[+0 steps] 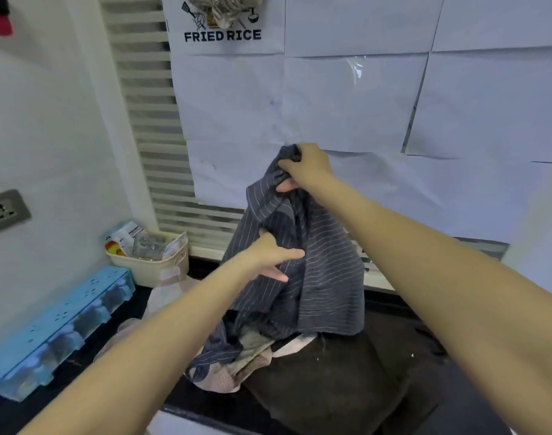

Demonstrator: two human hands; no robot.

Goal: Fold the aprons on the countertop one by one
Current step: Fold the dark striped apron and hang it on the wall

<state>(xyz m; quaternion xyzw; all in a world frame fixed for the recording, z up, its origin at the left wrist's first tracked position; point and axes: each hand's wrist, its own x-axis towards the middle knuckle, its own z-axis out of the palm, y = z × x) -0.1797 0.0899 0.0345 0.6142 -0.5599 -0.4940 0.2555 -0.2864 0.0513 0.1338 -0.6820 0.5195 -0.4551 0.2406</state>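
A dark grey pinstriped apron [324, 271] hangs lifted above the black countertop [456, 387]. My right hand [306, 166] grips its bunched top edge high up, near the wall. My left hand [273, 254] is lower, its fingers reaching into the folds at the apron's left side; the thumb lies on the cloth. The apron's lower end still trails on a heap of other cloth: a pale dotted apron [237, 368] and a dark brown one [337, 387] lie beneath it.
A cream basket [161, 265] of packets stands at the back left beside a blue plastic rack [58, 324]. A wall socket [4, 210] is at the left. Paper sheets [362, 98] cover the wall behind. The counter's front edge runs along the bottom.
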